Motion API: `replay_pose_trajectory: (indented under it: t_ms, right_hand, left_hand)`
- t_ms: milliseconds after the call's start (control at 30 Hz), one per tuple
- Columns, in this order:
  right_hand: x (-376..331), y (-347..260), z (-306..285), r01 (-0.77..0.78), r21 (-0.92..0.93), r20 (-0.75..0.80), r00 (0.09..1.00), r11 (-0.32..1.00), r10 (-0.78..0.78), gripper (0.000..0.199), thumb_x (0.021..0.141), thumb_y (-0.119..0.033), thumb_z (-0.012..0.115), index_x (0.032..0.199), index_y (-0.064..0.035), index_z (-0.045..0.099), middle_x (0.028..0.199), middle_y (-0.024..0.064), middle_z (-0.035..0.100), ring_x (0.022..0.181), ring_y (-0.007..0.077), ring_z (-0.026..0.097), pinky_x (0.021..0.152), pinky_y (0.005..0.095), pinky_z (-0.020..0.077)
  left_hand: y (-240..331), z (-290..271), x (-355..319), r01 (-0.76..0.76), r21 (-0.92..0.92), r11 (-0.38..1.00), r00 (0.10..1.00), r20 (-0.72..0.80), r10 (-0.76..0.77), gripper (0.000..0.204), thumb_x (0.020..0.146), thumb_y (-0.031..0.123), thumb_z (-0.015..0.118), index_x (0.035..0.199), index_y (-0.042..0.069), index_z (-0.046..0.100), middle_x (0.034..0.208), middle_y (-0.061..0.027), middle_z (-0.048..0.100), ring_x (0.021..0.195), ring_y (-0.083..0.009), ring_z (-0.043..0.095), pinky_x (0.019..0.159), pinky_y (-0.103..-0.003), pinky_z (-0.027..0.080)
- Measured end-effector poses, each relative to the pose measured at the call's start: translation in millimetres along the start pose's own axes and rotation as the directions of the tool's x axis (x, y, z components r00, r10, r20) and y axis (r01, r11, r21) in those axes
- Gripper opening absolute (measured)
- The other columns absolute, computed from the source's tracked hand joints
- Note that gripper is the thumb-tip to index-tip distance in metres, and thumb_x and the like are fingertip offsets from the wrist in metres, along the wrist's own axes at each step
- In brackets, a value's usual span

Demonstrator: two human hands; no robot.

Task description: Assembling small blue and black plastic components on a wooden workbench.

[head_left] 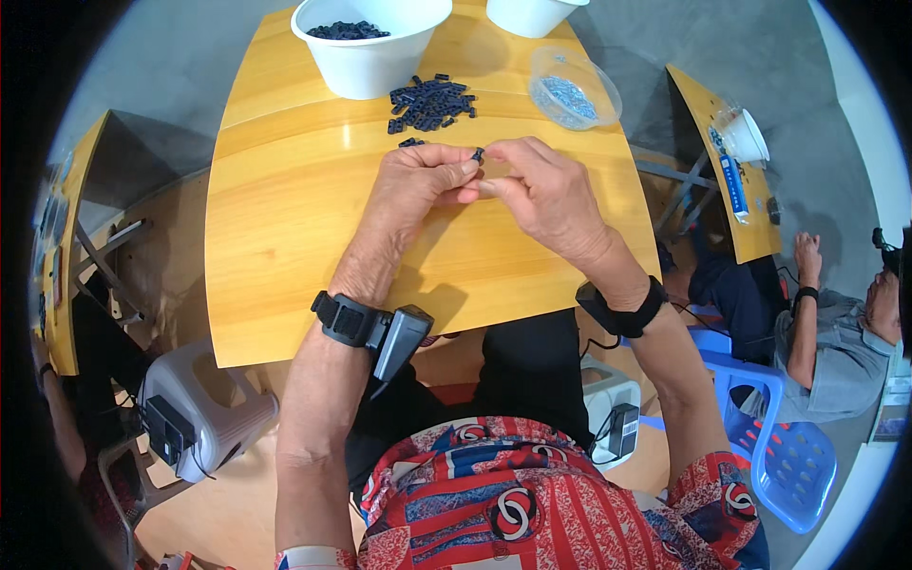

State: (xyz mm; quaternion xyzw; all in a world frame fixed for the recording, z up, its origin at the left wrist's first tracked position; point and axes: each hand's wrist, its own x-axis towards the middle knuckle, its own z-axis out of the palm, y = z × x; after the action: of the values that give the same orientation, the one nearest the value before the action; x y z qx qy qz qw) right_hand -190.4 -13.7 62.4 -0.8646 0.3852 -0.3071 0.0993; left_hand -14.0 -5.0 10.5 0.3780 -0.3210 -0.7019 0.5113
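Observation:
Over the middle of the yellow wooden table (313, 256), my two hands meet fingertip to fingertip. My left hand (423, 180) pinches a small dark plastic piece (478, 154) between thumb and fingers. My right hand (549, 195) is closed at the same spot, thumb and forefinger pressed together beside the piece; whatever sits in that pinch is too small to make out. Just beyond my hands lies a heap of small dark blue-black pieces (432, 103). A few more dark pieces (410, 142) lie close to my left knuckles.
A white tub (366, 62) with dark pieces stands behind the heap. At the far right are a clear round container (575, 90) of small silvery parts and another white tub (532, 17). A person (841, 342) sits at a side table on the right, near a blue chair (769, 427).

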Motion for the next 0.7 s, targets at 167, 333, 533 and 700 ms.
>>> replay_pose_trajectory:
  t_ms: [167,333,533,700]
  right_hand:
    - [9,-11,-1,0.169,-0.329,0.096,0.985,0.929,-0.145,0.023,0.077,-0.023,0.068,0.085,-0.0044,0.056,0.074,0.0101,0.056,0.068,0.0263,0.063,0.056,0.0368,0.0504]
    - [12,-7,6,0.343,-0.488,0.267,0.934,0.802,-0.237,0.027,0.076,-0.022,0.070,0.077,-0.0031,0.051,0.066,0.0092,0.052,0.055,0.0247,0.060,0.046,0.0331,0.0482]
    - [13,3,14,0.398,-0.487,0.240,0.917,0.778,-0.319,0.021,0.075,-0.016,0.065,0.071,-0.0031,0.049,0.059,0.0090,0.050,0.046,0.0249,0.057,0.040,0.0329,0.0484]
    - [9,10,17,0.387,-0.469,0.213,0.922,0.794,-0.324,0.024,0.072,-0.018,0.067,0.069,-0.0034,0.049,0.060,0.0092,0.051,0.047,0.0247,0.059,0.042,0.0333,0.0497]
  left_hand:
    - [-2,1,0,-0.025,0.015,1.000,1.000,-0.013,0.025,0.010,0.084,0.003,0.064,0.092,-0.002,0.065,0.085,-0.0100,0.068,0.077,-0.0153,0.065,0.072,-0.026,0.055]
    - [-4,3,1,-0.078,0.047,0.996,0.997,0.005,0.078,0.008,0.081,0.001,0.066,0.086,-0.004,0.068,0.080,-0.0089,0.068,0.070,-0.0109,0.062,0.066,-0.022,0.051]
    - [-1,5,-1,-0.042,0.064,0.997,0.999,-0.004,0.042,0.009,0.083,0.000,0.062,0.086,-0.007,0.067,0.080,-0.0087,0.067,0.071,-0.0109,0.062,0.068,-0.023,0.052]
    - [-2,7,-2,-0.047,0.202,0.978,0.997,0.063,0.035,0.013,0.085,0.002,0.058,0.087,-0.007,0.067,0.080,-0.0080,0.067,0.071,-0.0110,0.062,0.068,-0.023,0.053]
